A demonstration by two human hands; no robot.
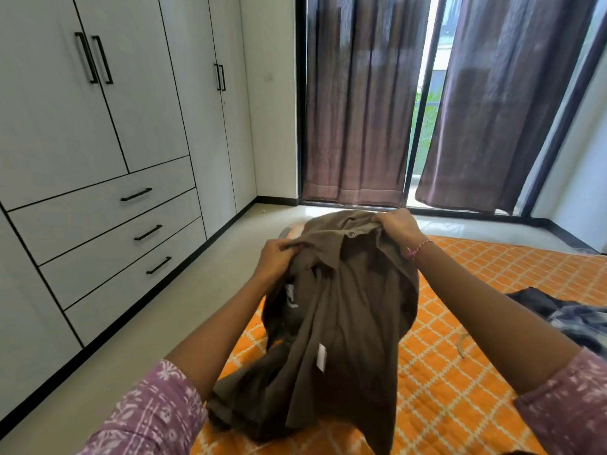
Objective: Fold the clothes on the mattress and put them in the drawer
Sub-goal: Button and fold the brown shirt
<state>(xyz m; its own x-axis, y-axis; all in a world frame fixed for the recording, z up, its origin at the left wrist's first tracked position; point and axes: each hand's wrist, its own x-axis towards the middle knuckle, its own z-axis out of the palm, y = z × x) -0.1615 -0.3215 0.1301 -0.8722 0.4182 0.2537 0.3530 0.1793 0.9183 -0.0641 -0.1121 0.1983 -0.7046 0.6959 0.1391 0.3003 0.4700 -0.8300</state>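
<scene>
An olive-brown shirt hangs in front of me over the mattress, which has an orange checked cover. My left hand grips the shirt's upper left edge near the collar. My right hand grips the upper right edge. The shirt's lower part bunches on the mattress near my left sleeve. Three shut drawers with black handles sit low in the white wardrobe at the left.
A dark garment and a blue checked one lie crumpled at the mattress's right edge. Pale floor runs between mattress and wardrobe. Dark curtains hang over a glass door at the back.
</scene>
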